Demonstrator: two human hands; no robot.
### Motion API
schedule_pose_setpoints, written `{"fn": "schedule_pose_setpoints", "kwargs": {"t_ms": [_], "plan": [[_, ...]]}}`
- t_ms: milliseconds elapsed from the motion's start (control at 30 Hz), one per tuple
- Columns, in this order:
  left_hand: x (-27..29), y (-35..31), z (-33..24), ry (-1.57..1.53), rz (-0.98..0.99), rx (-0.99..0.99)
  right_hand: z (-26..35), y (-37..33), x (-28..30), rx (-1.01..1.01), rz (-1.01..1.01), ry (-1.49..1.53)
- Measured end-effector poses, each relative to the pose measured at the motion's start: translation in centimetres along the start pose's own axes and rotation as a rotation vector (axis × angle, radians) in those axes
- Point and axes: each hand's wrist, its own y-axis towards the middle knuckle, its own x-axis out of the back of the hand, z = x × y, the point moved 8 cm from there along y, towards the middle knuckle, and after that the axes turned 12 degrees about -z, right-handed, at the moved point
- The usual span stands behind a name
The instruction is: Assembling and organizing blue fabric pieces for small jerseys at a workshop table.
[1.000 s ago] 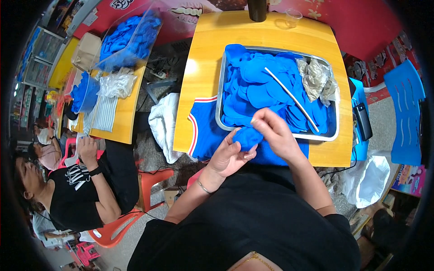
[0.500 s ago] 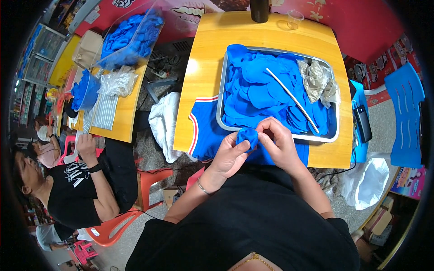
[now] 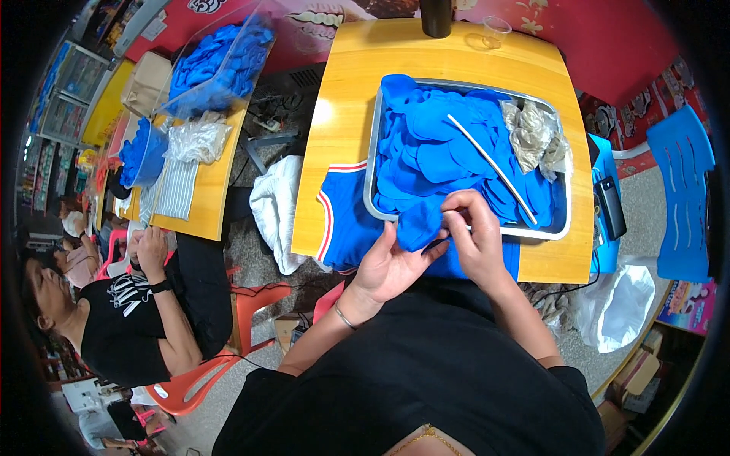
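A thin piece of blue fabric (image 3: 420, 228), rounded like the pieces in the tray, hangs between my hands just over the tray's near edge. My left hand (image 3: 384, 270) cradles it loosely from below: the thumb stands up at its left edge, the fingers lie under and behind it. At its right edge my right hand (image 3: 477, 235) pinches it between thumb and forefinger. Beyond is a metal tray (image 3: 369, 194) heaped with flat blue fabric pieces (image 3: 441, 152). A pale thin stick (image 3: 490, 169) lies slantwise on the heap, beside a crumpled clear plastic bag (image 3: 530, 133).
Under the tray, a blue garment with red-white trim (image 3: 346, 220) covers part of the wooden table (image 3: 357, 61). A dark bottle (image 3: 436, 19) and a clear cup (image 3: 497, 32) stand at the far edge. To the left, a person (image 3: 122, 323) sits by another table with blue fabric containers.
The blue piece was a compact bundle gripped by my left fingers; now it is spread wider and sits slightly higher. My left grip has loosened, and my right hand has shifted slightly right.
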Motion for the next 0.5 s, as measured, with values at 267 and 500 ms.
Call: {"fn": "schedule_pose_setpoints", "kwargs": {"t_ms": [267,500], "plan": [[1.2,-0.2,-1.9,0.315,-0.137,-0.252,1.6,-0.2,0.0,0.094,0.006,-0.043],[1.2,-0.5,-3.2,0.542,-0.237,-0.508,-1.0,-0.7,-1.4,-0.282,0.087,0.332]]}}
